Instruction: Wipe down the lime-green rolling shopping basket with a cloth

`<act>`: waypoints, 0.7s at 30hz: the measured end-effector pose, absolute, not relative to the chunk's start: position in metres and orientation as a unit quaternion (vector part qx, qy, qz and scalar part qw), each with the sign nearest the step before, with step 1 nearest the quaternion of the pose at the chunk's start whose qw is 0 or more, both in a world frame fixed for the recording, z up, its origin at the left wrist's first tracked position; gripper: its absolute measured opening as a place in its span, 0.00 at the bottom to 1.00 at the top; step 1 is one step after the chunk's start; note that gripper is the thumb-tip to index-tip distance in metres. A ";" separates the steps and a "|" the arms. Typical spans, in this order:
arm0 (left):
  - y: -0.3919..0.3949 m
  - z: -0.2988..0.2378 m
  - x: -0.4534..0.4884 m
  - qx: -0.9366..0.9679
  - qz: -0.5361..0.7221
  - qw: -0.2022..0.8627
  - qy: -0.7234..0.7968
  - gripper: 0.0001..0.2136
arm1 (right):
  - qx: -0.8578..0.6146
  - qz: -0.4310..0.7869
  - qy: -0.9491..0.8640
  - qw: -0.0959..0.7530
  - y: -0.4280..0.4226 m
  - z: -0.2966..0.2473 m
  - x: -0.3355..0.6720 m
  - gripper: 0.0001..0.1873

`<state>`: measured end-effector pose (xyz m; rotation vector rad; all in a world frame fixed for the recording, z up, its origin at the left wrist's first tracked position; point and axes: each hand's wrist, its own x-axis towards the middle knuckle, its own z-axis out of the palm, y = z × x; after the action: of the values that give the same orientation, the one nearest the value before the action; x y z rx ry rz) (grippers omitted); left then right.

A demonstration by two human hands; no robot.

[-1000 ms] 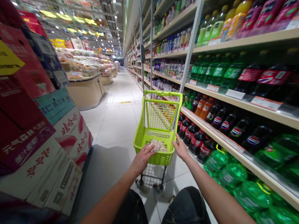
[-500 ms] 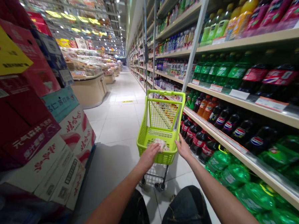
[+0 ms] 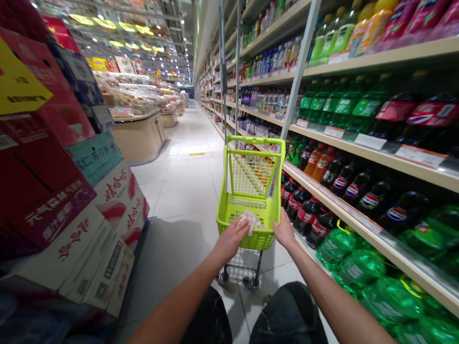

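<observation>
A small lime-green shopping cart (image 3: 249, 191) stands on the aisle floor in front of me. My left hand (image 3: 231, 238) grips the near rim of its basket on the left side, fingers curled over the edge. My right hand (image 3: 284, 229) grips the same rim on the right. A pale crumpled packet (image 3: 251, 220) lies in the basket between my hands, right by my left fingers. My knees in dark jeans show at the bottom.
Shelves (image 3: 367, 154) of soda bottles run along the right, close to the cart. Stacked red and white cartons (image 3: 62, 201) line the left. A white tiled aisle (image 3: 184, 184) leads ahead, with a rounded display counter (image 3: 137, 136) at the back left.
The cart and both hands have rolled forward along the aisle and drifted slightly right. The grip on the rim is unchanged.
</observation>
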<state>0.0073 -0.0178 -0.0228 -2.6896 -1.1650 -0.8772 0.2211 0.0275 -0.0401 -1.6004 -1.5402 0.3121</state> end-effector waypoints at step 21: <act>-0.007 -0.020 -0.043 -0.848 -0.295 0.067 -0.435 0.17 | -0.708 0.016 -0.635 0.309 0.005 -0.008 0.210 0.30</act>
<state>-0.0434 -0.0075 -0.0196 -2.5567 -1.3119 -0.8907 0.2097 0.0050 -0.0080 -1.8700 -1.6786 0.0423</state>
